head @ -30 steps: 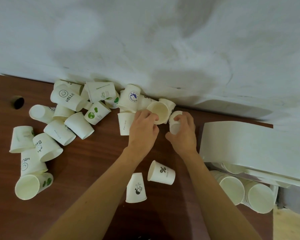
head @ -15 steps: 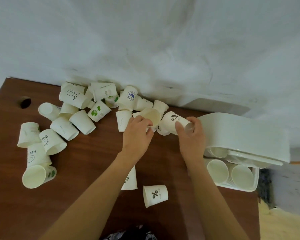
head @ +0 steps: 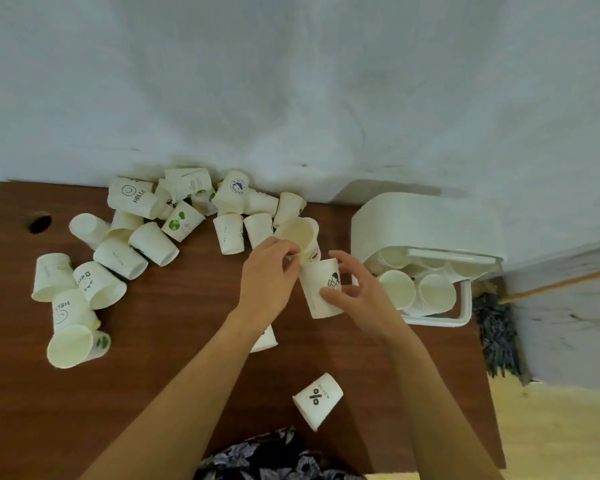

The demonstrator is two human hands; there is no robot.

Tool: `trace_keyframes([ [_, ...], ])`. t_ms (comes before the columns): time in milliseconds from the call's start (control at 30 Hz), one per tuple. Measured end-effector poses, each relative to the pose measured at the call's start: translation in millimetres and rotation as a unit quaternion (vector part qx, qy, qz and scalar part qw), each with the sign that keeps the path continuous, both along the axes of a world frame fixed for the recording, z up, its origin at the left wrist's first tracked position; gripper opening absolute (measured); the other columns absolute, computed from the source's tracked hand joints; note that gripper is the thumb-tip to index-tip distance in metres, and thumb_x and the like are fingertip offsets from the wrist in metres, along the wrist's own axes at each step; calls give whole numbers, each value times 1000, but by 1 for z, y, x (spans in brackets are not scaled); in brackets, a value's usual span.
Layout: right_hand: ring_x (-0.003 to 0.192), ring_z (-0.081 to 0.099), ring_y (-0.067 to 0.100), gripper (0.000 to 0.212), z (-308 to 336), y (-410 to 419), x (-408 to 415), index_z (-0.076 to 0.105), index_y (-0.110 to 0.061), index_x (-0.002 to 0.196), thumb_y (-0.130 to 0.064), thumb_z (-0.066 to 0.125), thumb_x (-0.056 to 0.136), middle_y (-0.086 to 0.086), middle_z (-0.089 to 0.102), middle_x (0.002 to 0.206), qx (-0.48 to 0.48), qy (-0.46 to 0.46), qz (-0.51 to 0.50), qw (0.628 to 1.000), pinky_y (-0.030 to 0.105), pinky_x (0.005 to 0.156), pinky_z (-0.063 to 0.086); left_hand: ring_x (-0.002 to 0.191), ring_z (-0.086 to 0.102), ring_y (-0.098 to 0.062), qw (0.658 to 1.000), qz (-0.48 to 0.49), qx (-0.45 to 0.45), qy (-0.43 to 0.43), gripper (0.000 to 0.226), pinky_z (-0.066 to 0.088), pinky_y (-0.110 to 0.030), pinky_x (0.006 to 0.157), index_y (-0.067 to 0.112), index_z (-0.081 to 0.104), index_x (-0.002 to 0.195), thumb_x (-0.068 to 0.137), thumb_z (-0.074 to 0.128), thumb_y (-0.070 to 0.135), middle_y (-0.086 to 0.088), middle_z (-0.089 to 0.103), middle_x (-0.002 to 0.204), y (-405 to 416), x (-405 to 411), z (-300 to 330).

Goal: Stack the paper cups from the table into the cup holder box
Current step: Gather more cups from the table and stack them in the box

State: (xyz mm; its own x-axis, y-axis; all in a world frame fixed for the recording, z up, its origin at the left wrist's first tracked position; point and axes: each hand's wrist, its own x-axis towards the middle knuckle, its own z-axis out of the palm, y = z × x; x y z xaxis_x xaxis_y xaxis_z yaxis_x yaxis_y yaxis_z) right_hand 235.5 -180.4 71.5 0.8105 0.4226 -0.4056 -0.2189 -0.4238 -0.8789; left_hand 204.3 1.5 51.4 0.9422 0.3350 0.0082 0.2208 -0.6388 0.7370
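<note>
Paper cups (head: 321, 289): tapered white cones, pinched by left hand (head: 267, 275), right hand (head: 357, 292)

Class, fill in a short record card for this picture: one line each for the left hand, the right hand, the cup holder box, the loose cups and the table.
left hand: pinches the rim of a tilted paper cup, mouth facing the camera
right hand: fingers curled round an upside-down cup with a black figure print
cup holder box: white, lid raised, on the table's right side; stacked cups inside
loose cups: many lying scattered on the left and along the wall; a percent-sign cup lies nearest the person
table: brown wood
</note>
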Motion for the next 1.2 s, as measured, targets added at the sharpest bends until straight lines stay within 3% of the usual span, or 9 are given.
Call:
trace_keyframes([
  [167, 90, 69, 5, 22, -5, -31, -13, 64, -21, 103, -23, 76, 85, -5, 69, 105, -30, -30, -45, 998, 15, 63, 50, 86, 59, -7, 999, -27, -15, -6, 14, 52, -25, 80, 18, 68, 103, 89, 65, 16, 7, 62, 102, -30, -9, 10],
  [333, 89, 67, 4, 14, -12, -71, -18, 66, -25, 89, -27, 78, 82, -9, 61, 106, -75, -110, -26, 991, 20, 72, 56, 88, 59, -11, 1000, -5, -6, -28, 14, 54, -32, 79, 16, 69, 101, 87, 66, 15, 5, 63, 101, -61, -11, 15],
  [400, 87, 68, 7, 13, -11, -92, -16, 67, -23, 88, -26, 79, 82, -11, 60, 106, -79, -143, -32, 986, 25, 72, 58, 90, 58, -12, 1000, 10, 6, -25, 15, 53, -35, 80, 16, 69, 102, 87, 66, 16, 5, 63, 102, -73, -13, 17],
  [500, 85, 67, 3, 13, -3, -122, -7, 69, -20, 90, -24, 79, 81, -9, 60, 111, -97, -211, -76, 970, 22, 75, 58, 91, 57, -12, 999, 16, 21, -34, 15, 52, -33, 80, 18, 69, 102, 88, 66, 19, 7, 63, 101, -94, -17, 24],
  [667, 86, 63, 6, 13, 9, -167, 11, 69, -21, 93, -26, 77, 83, -11, 54, 117, -139, -280, -117, 943, 21, 72, 52, 95, 52, -9, 998, 6, 46, -34, 14, 37, -13, 77, 19, 70, 101, 88, 67, 22, 7, 63, 100, -139, -13, 27],
  [767, 77, 61, 4, 14, 8, -186, 16, 70, -21, 91, -27, 77, 81, -8, 56, 117, -180, -317, -106, 925, 25, 68, 53, 97, 51, -8, 997, -26, 61, -36, 14, 37, -13, 78, 19, 71, 101, 88, 67, 21, 8, 63, 101, -161, -10, 26],
  [833, 76, 61, 4, 15, 4, -195, 18, 69, -21, 92, -27, 77, 82, -8, 54, 119, -187, -310, -98, 927, 29, 69, 56, 97, 51, -9, 996, -43, 72, -34, 15, 42, -19, 79, 19, 71, 103, 89, 66, 21, 8, 62, 102, -172, -6, 24],
  [1000, 85, 65, 13, 13, -7, -208, 23, 68, -23, 92, -28, 76, 82, -6, 53, 121, -200, -293, -84, 931, 31, 74, 57, 91, 49, -8, 995, -43, 85, -17, 14, 40, -19, 72, 20, 71, 102, 89, 66, 21, 9, 62, 100, -188, 7, 16],
  [1200, 88, 64, 14, 12, -14, -213, 27, 69, -22, 93, -26, 75, 83, -6, 54, 124, -212, -265, -71, 938, 24, 69, 44, 94, 51, -13, 989, -56, 125, 51, 17, 46, -26, 72, 19, 71, 106, 91, 62, 22, 7, 64, 106, -195, 13, -1],
])
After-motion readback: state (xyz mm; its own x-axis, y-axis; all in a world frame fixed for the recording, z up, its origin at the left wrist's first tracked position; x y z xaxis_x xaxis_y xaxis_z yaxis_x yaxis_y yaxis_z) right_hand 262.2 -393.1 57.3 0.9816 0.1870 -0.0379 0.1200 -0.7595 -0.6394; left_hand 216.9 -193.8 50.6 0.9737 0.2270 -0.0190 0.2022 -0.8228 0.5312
